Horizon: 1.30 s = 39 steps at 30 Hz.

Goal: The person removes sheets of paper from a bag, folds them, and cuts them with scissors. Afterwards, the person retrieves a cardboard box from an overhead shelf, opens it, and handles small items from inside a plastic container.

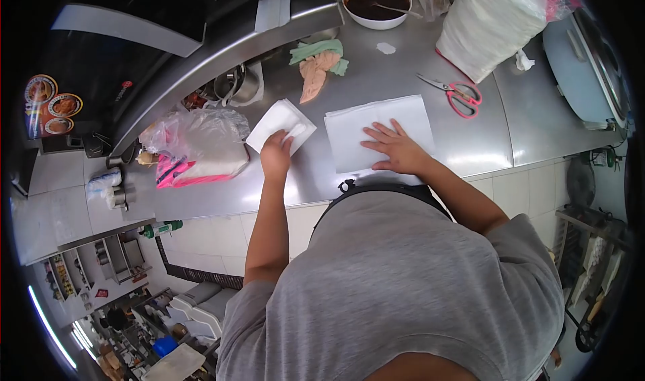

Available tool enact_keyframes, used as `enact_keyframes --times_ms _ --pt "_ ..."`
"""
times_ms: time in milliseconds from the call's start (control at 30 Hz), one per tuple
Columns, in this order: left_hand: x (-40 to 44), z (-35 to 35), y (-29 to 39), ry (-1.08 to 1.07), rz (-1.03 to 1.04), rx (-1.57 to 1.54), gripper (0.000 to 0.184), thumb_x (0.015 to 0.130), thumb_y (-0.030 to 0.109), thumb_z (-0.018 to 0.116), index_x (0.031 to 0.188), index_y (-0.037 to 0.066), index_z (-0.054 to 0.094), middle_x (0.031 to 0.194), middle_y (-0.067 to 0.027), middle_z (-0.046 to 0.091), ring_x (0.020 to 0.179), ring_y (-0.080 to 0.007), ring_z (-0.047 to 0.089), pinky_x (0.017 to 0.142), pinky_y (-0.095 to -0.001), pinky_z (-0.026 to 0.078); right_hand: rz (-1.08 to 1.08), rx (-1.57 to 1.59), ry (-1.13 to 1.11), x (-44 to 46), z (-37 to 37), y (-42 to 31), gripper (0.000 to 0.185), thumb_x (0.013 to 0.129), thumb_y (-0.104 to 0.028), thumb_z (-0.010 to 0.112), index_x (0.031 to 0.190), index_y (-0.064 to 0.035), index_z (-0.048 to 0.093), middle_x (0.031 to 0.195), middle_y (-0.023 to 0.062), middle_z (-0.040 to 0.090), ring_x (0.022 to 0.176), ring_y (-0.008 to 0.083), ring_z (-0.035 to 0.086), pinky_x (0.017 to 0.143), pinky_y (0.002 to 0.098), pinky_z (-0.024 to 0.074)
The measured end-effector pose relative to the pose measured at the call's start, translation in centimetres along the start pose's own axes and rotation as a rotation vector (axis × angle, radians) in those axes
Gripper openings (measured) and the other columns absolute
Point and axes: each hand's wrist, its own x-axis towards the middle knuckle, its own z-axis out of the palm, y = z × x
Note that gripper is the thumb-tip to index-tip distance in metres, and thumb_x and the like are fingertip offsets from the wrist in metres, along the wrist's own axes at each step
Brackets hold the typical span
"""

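Observation:
On the steel counter, my right hand lies flat with its fingers spread, pressing on a stack of white paper sheets. My left hand is closed at the near edge of a smaller, squarish white folded paper, pinching it between thumb and fingers. This paper lies tilted to the left of the stack, with a gap between them. Pink-handled scissors rest to the right of the stack, blades slightly apart. Beyond the papers is a crumpled pair of green and peach cloths.
A white bowl of dark sauce with a spoon stands at the back. A large white plastic-wrapped pack is at back right, beside a pale lidded container. At left lie a pink-and-white plastic pack and a metal pot near a black appliance.

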Motion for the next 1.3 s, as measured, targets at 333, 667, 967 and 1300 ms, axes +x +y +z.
enact_keyframes --times_ms 333,667,967,1300 --pt "1.3 -0.2 -1.5 -0.080 -0.478 -0.552 0.017 0.084 0.015 0.070 0.089 -0.002 0.070 0.075 -0.0050 0.066 0.062 -0.0094 0.058 0.063 -0.0255 0.051 -0.001 -0.012 -0.055 0.7 -0.7 0.6 0.074 0.077 -0.046 0.069 0.140 -0.0184 0.043 0.153 0.0065 0.027 0.143 0.0274 0.019 0.114 0.0552 0.0100" --pt "1.2 1.1 -2.5 -0.079 -0.535 -0.694 0.013 0.091 0.014 0.060 0.093 0.002 0.065 0.082 -0.0016 0.062 0.073 -0.0095 0.058 0.071 -0.0256 0.052 0.015 0.011 -0.099 0.7 -0.9 0.4 0.077 0.074 -0.049 0.070 0.139 -0.0165 0.044 0.153 0.0080 0.027 0.143 0.0284 0.018 0.114 0.0562 0.0092" --pt "3.1 -8.2 9.7 -0.109 -0.783 -1.843 0.027 0.099 0.016 0.043 0.117 -0.002 0.051 0.116 -0.0128 0.061 0.106 -0.0258 0.060 0.093 -0.0411 0.050 0.243 0.971 0.253 3.8 -4.9 -3.7 0.100 0.071 -0.030 0.080 0.149 -0.0085 0.020 0.153 0.0216 0.019 0.143 0.0330 0.016 0.114 0.0427 0.0221" --pt "0.1 -8.2 11.0 -0.333 -0.721 -2.641 0.041 0.098 0.017 0.030 0.131 -0.003 0.044 0.135 -0.0183 0.049 0.126 -0.0339 0.046 0.109 -0.0492 0.033 0.167 1.637 0.351 8.8 -4.2 -1.8 0.082 0.075 -0.012 0.075 0.141 -0.0005 0.029 0.143 0.0173 0.035 0.136 0.0292 0.030 0.110 0.0408 0.0287"
